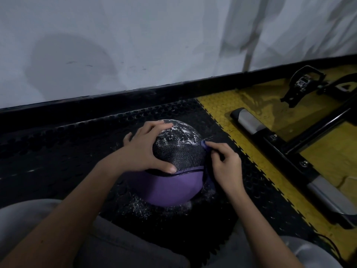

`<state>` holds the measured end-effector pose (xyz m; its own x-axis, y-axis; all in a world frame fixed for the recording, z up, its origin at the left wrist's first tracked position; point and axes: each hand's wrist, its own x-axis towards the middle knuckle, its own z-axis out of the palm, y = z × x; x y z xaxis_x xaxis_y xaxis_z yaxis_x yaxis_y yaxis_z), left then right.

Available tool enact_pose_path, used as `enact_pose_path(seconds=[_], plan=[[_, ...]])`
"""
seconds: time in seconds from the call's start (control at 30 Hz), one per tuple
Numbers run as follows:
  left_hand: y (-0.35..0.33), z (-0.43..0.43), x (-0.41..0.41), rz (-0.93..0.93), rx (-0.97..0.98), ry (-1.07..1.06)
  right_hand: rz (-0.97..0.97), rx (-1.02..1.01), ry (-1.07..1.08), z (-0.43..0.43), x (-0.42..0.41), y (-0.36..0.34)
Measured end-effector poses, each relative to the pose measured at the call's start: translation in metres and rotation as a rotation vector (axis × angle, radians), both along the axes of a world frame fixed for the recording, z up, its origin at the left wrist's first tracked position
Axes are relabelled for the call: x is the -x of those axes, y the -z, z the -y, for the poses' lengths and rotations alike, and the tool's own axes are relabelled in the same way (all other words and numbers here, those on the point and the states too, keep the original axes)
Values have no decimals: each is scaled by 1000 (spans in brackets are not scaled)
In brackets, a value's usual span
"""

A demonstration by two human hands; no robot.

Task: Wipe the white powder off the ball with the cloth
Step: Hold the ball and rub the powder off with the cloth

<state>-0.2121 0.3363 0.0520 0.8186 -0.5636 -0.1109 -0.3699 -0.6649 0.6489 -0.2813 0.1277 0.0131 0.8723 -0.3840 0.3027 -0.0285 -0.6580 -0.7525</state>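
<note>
Head view: left hand (143, 149) cupped around ball (180, 151), right hand (226, 165) pinched on cloth (204, 146) at its side.

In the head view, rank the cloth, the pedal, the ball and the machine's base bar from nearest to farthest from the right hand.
1. cloth, pinched in the right hand itself.
2. ball, just left of the hand.
3. base bar, on the floor to the right.
4. pedal, far upper right, near the wall.
</note>
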Motion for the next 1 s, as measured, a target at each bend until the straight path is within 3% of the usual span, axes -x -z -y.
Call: enact_pose_path(seconds=[0.23, 0.43, 0.67, 0.73, 0.87, 1.0], plan=[[2, -3, 0, 19, -2, -19, 214, 407, -263, -40, 26, -11], [1, 0, 0, 9, 10, 3, -18, 148, -63, 4, -3, -4], [1, -3, 1, 12, 1, -21, 206, 418, -243, -38, 23, -12], [1, -4, 0, 2, -1, -16, 185, 397, -232, -26, 15, -10], [1, 1, 2, 12, 13, -5, 5, 133, -56, 1, -3, -5], [3, 4, 4, 38, -5, -22, 151, 312, -150, -28, 14, -14]])
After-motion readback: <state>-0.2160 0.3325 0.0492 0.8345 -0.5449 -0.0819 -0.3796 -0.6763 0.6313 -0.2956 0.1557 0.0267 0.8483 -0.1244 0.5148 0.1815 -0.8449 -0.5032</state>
